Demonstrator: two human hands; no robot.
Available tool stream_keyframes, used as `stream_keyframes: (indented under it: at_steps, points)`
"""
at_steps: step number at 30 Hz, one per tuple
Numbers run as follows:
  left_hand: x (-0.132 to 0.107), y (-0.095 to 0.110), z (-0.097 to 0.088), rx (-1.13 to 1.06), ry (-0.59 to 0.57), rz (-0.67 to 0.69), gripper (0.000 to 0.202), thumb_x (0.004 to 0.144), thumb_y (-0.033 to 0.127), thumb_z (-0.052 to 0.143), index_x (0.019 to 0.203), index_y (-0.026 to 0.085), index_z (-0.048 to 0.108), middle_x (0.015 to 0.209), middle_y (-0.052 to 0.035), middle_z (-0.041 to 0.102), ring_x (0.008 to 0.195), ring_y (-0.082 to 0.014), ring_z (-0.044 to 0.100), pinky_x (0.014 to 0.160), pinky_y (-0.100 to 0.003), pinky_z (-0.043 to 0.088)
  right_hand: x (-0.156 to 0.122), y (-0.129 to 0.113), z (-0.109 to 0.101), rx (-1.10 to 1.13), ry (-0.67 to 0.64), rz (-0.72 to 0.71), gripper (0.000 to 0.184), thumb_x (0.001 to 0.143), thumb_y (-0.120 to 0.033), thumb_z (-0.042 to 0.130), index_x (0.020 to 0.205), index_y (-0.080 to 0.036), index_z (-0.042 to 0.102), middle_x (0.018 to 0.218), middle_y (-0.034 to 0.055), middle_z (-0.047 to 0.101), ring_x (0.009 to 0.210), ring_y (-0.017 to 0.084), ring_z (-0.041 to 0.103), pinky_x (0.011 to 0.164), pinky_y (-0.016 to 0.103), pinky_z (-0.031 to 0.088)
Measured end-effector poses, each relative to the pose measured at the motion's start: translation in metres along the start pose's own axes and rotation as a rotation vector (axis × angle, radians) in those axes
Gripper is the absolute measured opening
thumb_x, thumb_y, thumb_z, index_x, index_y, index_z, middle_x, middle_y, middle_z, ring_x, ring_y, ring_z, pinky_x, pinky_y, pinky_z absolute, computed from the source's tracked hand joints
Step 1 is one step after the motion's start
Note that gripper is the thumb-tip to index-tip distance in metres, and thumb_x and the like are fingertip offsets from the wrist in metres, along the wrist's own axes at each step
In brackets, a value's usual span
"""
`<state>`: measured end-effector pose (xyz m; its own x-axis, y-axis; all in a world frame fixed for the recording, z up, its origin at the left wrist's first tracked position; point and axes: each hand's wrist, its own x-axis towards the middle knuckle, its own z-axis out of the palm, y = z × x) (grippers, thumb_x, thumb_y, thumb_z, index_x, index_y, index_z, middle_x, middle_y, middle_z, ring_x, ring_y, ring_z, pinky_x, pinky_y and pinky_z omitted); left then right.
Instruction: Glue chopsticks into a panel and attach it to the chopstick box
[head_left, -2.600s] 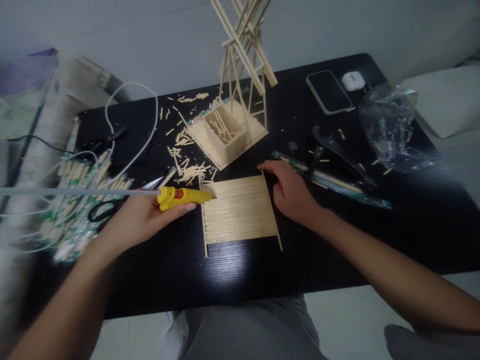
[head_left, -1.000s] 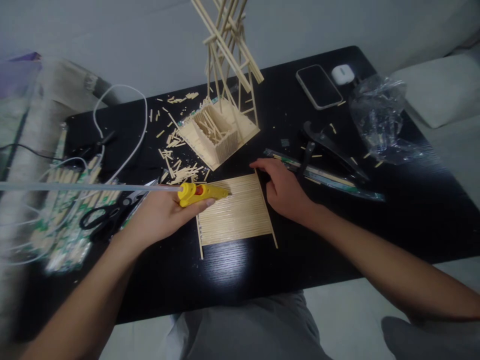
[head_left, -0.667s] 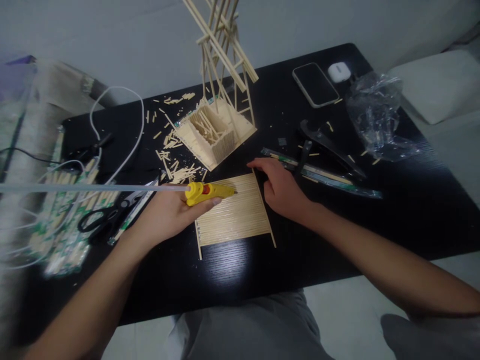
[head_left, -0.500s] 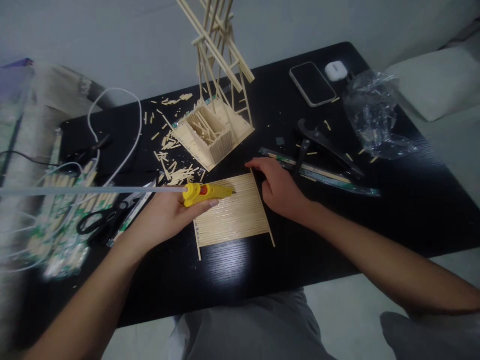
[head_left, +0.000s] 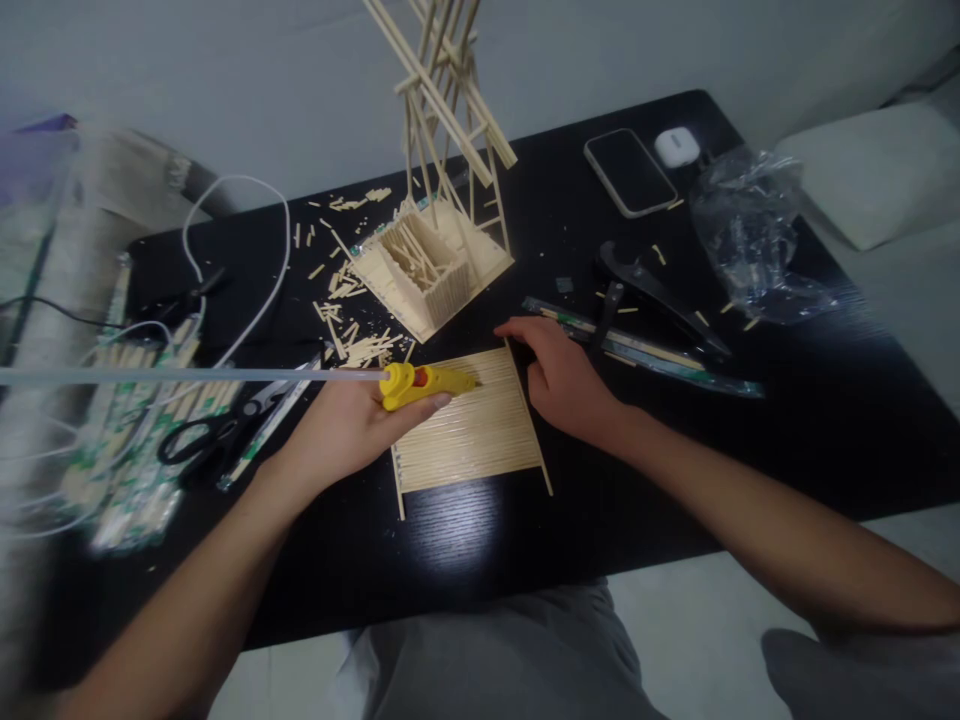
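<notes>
My left hand [head_left: 349,425] is closed around a yellow hot glue gun [head_left: 427,383], and a long translucent glue stick [head_left: 187,376] runs out of its back to the left. The gun's nozzle points right, over a flat panel of thin wooden sticks [head_left: 469,440] lying on the table. Along the panel's left and right edges run longer cross sticks. My right hand [head_left: 566,380] rests at the far right corner, its fingers bent and gripping the end of the right edge stick [head_left: 534,425]. Whether the nozzle touches the panel I cannot tell.
Behind the panel stands a stick-built model [head_left: 442,270] with a tall frame. Stick scraps [head_left: 364,345] lie left of it. Scissors [head_left: 217,425] and bagged sticks [head_left: 142,430] are at left; pliers [head_left: 660,300], a phone [head_left: 630,172] and a plastic bag [head_left: 750,235] at right.
My left hand has shifted slightly to the right with the glue gun over the panel. The right hand stays at the panel's corner. The whole view has moved a little.
</notes>
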<state>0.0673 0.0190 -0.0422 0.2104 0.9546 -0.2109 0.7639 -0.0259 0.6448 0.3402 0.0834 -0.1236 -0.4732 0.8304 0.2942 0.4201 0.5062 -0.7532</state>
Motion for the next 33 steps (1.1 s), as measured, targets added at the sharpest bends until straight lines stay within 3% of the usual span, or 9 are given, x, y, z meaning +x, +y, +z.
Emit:
stream_keyframes:
  at_steps: [6,20,33]
  points:
    - [0.006,0.006,0.004,-0.002,-0.018,0.000,0.058,0.095,0.076,0.062,0.103,0.023,0.083,0.098,-0.0053,0.085,0.087,-0.0276,0.080,0.075,-0.034,0.063,0.000,0.000,0.000,-0.002,-0.006,-0.006,0.062,0.080,0.005,0.044,0.131,-0.022,0.065,0.136,0.0144,0.071,0.135,0.030,0.064,0.117,0.056,0.054]
    - [0.020,0.020,0.013,-0.015,0.025,0.022,0.043,0.093,0.063,0.071,0.095,0.021,0.079,0.077,-0.0042,0.077,0.075,-0.0250,0.073,0.067,-0.032,0.054,0.000,0.002,0.000,-0.021,0.007,-0.043,0.054,0.085,0.003,0.045,0.131,-0.016,0.066,0.134,0.0174,0.072,0.133,0.031,0.066,0.117,0.054,0.055]
    - [0.021,0.027,0.016,0.066,-0.026,0.008,0.047,0.098,0.064,0.064,0.096,0.019,0.078,0.080,-0.0057,0.076,0.070,-0.0219,0.068,0.063,-0.031,0.046,0.000,0.003,0.000,-0.026,-0.009,-0.014,0.065,0.077,0.007,0.044,0.132,-0.020,0.065,0.136,0.0142,0.071,0.134,0.030,0.065,0.117,0.054,0.055]
